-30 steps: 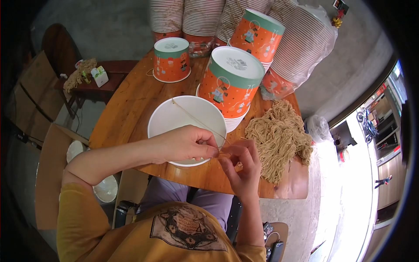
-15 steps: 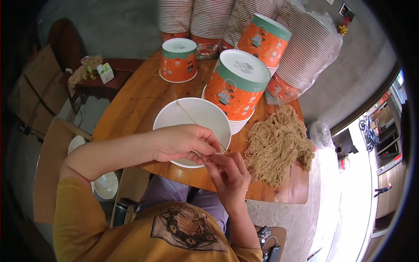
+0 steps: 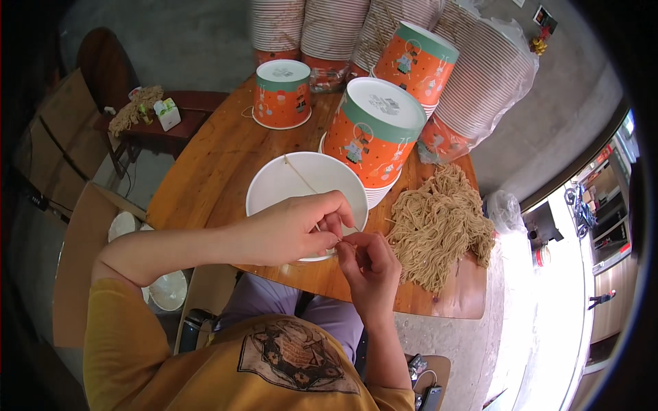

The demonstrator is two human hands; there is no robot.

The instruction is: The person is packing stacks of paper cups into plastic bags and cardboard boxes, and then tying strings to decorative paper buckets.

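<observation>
My left hand [image 3: 298,229] and my right hand [image 3: 370,264] meet at the near edge of the round wooden table [image 3: 205,178], fingertips pinched together on a thin tan string [image 3: 340,238]. Just beyond them stands an open white paper bucket [image 3: 288,181] with a thin strand lying across its inside. A loose heap of tan strings [image 3: 439,222] lies on the table to the right of my right hand.
Orange and green paper buckets stand upside down: one [image 3: 282,92] at the back, a taller stack [image 3: 372,133] behind the white bucket. Long wrapped stacks of buckets [image 3: 480,75] lean at the far edge. A dark side table [image 3: 161,120] sits left; white lids [image 3: 168,291] lie below.
Both hands stay pinched together by the white bucket. My right hand has drawn in a little toward my left, away from the string heap.
</observation>
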